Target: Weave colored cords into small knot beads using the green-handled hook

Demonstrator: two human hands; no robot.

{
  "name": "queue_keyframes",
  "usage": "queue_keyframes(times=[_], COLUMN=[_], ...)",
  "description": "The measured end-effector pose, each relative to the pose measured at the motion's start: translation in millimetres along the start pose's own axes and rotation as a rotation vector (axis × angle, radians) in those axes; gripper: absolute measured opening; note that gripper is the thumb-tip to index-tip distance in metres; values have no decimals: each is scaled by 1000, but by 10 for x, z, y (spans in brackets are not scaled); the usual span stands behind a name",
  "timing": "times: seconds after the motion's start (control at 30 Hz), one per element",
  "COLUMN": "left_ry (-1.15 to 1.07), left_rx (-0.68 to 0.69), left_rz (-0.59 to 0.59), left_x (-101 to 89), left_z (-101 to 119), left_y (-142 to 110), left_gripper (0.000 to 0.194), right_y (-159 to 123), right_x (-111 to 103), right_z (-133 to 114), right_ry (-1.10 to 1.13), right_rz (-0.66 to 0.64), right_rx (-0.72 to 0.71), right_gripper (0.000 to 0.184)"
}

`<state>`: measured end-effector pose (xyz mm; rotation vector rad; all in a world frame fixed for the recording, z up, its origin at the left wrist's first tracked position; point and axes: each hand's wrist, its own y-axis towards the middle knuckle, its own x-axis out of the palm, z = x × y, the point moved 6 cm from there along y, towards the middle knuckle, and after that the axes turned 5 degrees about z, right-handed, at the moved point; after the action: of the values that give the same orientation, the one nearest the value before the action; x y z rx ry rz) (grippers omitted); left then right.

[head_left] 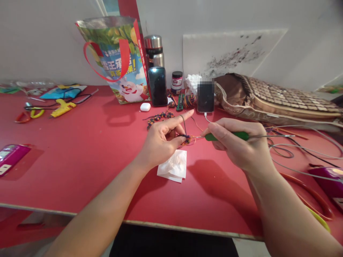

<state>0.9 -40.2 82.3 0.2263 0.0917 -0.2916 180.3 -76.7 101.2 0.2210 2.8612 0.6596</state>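
White tissue (pixel 174 165) near knotted cords (pixel 187 140)

The single head-worn view is looking forward and steeply down from above the lower edge, facing the red tabletop (pixel 96 160) at arm's reach.

It looks like a craft spot: the red table (pixel 80 160) has a glue gun (pixel 63 108) (a yellow one) near ten o'clock, colorful string (pixel 189 100) near twelve.

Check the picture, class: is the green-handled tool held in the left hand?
No, the right hand grips the green-handled tool, while the left hand pinches the knotted multicoloured cord.
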Motion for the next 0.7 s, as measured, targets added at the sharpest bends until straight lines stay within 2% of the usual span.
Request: queue_keyframes(times=[0.1,0.23,0.3,0.43,0.53,0.63,0.7], left_ry=[-6,-75,-128,-248,-396,-520,-528], left_rx=[-6,-18,-39,-65,-99,-115,-99], left_rz=[-12,-9,-13,10,3,-13,44], left_x=[9,4,-2,-14,45,128,121], left_z=[4,6,-2,-22,-60,-75,-69], left_y=[-5,-14,-15,-2,-3,-20,-27], left_gripper=[34,54,59,52,50,48,43], right_y=[-5,-6,7,14,-33,-81,-90], right_x=[8,-3,9,96,202,262,272], right_z=[43,138,175,180,131,92,108], right_ry=[60,156,240,419,512,577,584], right_rz=[-15,-4,-7,-16,-34,11,75], right_rx=[52,125,165,224,228,202,203], right_gripper=[33,32,31,33,35,33,35])
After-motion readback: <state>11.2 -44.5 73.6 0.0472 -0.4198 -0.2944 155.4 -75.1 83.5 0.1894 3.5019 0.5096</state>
